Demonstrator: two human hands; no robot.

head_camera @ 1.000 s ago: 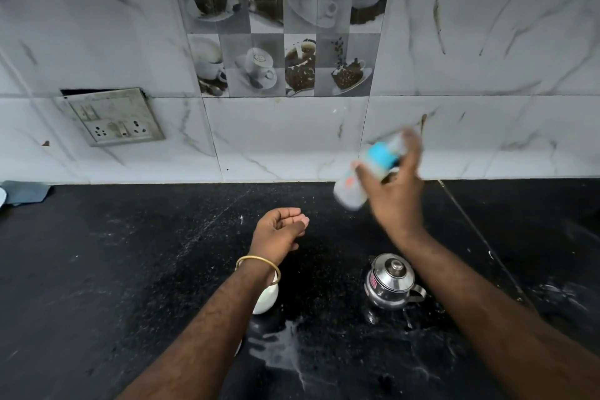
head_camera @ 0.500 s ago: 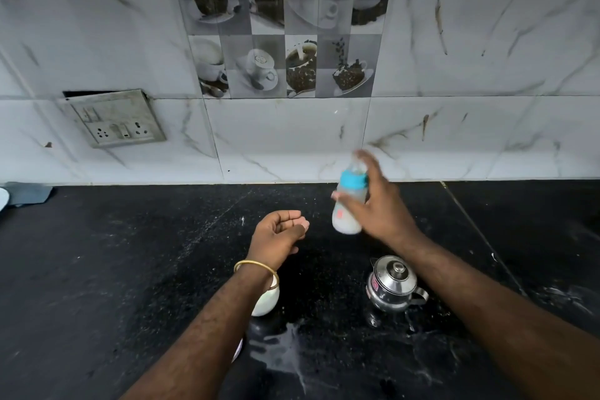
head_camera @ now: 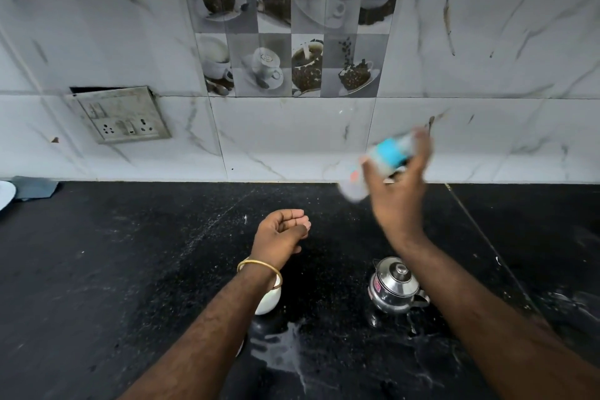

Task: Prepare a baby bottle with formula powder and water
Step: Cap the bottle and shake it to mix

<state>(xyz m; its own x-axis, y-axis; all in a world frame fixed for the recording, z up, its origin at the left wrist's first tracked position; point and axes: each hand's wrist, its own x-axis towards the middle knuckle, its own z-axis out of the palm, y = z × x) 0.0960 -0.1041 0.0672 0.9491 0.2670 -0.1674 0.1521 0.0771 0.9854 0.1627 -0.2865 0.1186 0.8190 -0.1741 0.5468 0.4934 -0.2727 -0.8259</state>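
Head view: right hand (head_camera: 397,193) grips the blurred, tilted baby bottle (head_camera: 376,166) above the black surface (head_camera: 130,269); left hand (head_camera: 281,235), loosely curled, holds nothing; steel kettle (head_camera: 394,289) stands below.

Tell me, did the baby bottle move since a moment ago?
Yes. The baby bottle swung up and rightward, tilting, away from above the steel kettle, gripped by the right hand.

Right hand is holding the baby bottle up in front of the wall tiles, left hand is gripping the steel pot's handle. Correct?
Not quite. The right hand does hold the baby bottle up before the tiles, but the left hand grips nothing: the head view shows it loosely curled above the counter, apart from the steel pot.
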